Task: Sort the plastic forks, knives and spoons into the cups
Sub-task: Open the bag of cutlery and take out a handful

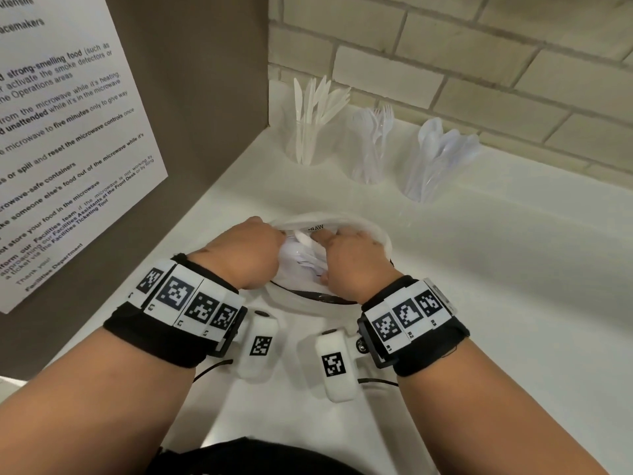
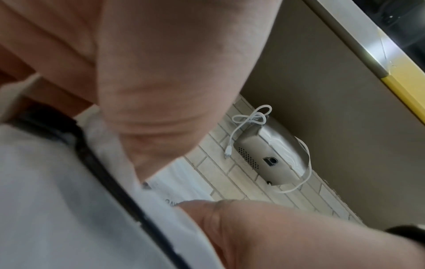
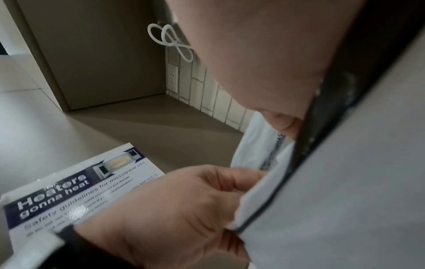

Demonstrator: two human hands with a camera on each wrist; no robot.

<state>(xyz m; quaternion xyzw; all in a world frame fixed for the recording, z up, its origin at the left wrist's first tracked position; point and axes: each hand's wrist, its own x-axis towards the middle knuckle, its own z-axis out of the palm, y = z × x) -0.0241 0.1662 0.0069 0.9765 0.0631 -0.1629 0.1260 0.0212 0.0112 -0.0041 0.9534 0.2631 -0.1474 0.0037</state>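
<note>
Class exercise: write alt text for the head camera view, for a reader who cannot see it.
Two hands, left hand and right hand, reach into a white plastic bag of loose cutlery on a white counter. Behind it stand three clear cups: knives, forks, spoons.

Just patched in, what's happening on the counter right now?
A person has both hands in a white plastic bag of loose cutlery. The left hand and right hand hold its mouth open, with white pieces showing between them. Three clear cups by the tiled wall already hold knives, forks and spoons. Whether either hand has picked a piece is hidden.
</note>
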